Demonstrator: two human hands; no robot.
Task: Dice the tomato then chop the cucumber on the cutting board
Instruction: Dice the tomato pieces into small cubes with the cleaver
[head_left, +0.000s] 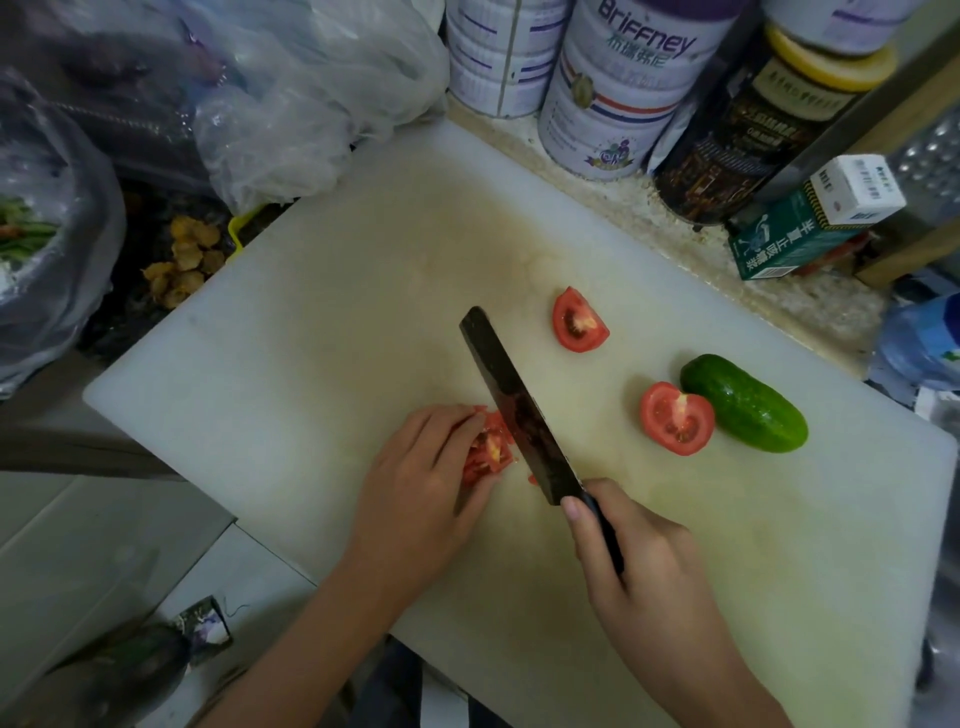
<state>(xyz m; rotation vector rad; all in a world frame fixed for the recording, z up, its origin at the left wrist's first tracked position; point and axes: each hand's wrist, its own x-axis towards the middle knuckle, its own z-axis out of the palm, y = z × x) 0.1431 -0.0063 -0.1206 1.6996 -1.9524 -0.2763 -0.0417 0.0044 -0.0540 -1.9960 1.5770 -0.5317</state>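
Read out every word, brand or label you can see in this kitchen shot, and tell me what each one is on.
"Briffney": large purple lettering on the white tin behind the board; the Chinese line under it is too blurred to read.
"半夏止咳糖浆" (probably, seen upside down): on the green box.
Dark jar with yellow lid: label too blurred to read.
Small white box: print too small to read.

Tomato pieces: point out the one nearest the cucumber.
The cut-face-up half beside the cucumber. The wedge lies farther back; the left hand holds the diced pieces by the knife.
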